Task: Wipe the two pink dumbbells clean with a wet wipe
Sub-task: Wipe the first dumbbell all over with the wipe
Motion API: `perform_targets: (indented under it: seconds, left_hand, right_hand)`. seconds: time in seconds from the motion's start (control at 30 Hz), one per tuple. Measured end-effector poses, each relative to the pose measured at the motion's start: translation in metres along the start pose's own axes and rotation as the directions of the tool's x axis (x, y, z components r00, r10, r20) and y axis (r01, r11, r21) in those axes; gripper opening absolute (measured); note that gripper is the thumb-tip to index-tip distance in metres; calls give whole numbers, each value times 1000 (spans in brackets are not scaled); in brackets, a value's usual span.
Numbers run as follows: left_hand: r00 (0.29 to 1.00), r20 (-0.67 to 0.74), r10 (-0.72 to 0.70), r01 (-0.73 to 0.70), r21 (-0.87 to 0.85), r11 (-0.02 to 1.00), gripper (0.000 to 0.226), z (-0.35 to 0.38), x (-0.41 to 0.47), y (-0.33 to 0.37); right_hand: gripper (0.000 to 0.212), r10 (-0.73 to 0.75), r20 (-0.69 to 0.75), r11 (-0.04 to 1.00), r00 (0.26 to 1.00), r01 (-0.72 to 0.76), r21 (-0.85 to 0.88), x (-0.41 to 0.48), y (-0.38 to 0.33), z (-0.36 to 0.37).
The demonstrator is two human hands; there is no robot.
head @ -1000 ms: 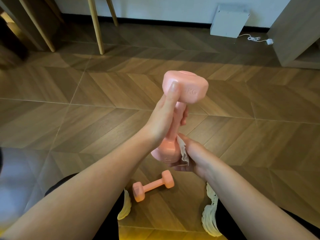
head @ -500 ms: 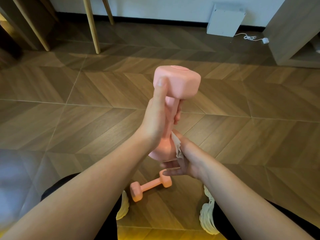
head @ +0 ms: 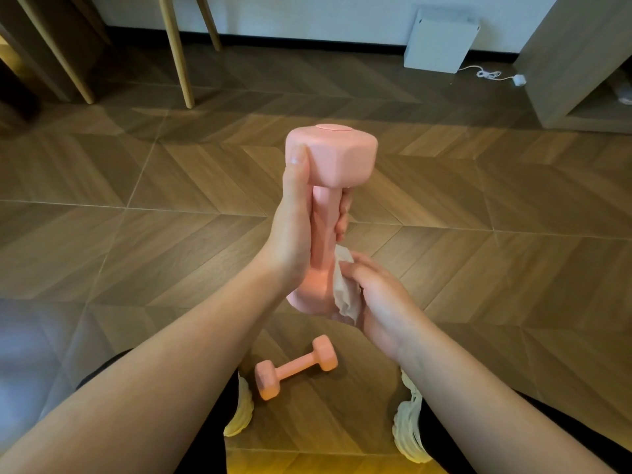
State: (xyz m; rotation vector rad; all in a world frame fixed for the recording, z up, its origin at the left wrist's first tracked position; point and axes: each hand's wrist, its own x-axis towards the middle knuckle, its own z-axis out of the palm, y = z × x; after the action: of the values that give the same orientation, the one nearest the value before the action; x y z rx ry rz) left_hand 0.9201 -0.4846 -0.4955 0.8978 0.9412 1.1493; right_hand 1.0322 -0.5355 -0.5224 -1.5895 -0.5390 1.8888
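Observation:
A pink dumbbell (head: 337, 159) stands almost upright in the air, its top head facing me. My left hand (head: 294, 234) is wrapped around its handle, thumb up against the top head. My right hand (head: 379, 302) presses a crumpled white wet wipe (head: 345, 295) against the right side of the lower head, which is partly hidden by both hands. The second pink dumbbell (head: 295, 367) lies on the wooden floor below, between my two feet.
My pale shoes (head: 408, 436) rest on the herringbone wood floor (head: 136, 234). Wooden furniture legs (head: 176, 53) stand at the back left. A white box (head: 439, 42) with a cable leans on the back wall, beside a wooden cabinet (head: 567, 63) at the right.
My right hand has shifted the wipe from under the lower head up onto its right side. The held dumbbell has tilted more upright and moved slightly left.

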Motion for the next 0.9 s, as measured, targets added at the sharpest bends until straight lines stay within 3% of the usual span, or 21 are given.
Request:
perform_targets:
  seconds: [0.13, 0.27, 0.43, 0.53, 0.63, 0.83, 0.9]
  left_hand:
    - [998, 54, 9, -5, -74, 997, 81, 2, -3, 4]
    - [993, 111, 26, -17, -84, 996, 85, 4, -7, 4]
    - [996, 18, 84, -86, 156, 984, 102, 0, 2, -3]
    - [997, -66, 33, -23, 151, 988, 94, 0, 3, -7]
    - [998, -42, 56, -47, 183, 982, 87, 6, 1, -9]
    - [995, 22, 102, -100, -75, 992, 82, 10, -3, 2]
    - [995, 46, 87, -85, -55, 995, 86, 2, -1, 1]
  right_hand:
    - [21, 60, 114, 991, 992, -72, 110, 0, 1, 2]
    - [24, 90, 125, 983, 988, -108, 146, 2, 0, 7]
    - [24, 44, 65, 970, 997, -58, 237, 5, 1, 3]
    - [23, 70, -36, 970, 997, -60, 235, 11, -3, 4]
    - [18, 104, -101, 987, 989, -90, 136, 15, -4, 12]
    - [26, 101, 13, 989, 995, -102, 103, 14, 0, 0]
    - [19, 92, 47, 989, 995, -97, 112, 13, 1, -5]
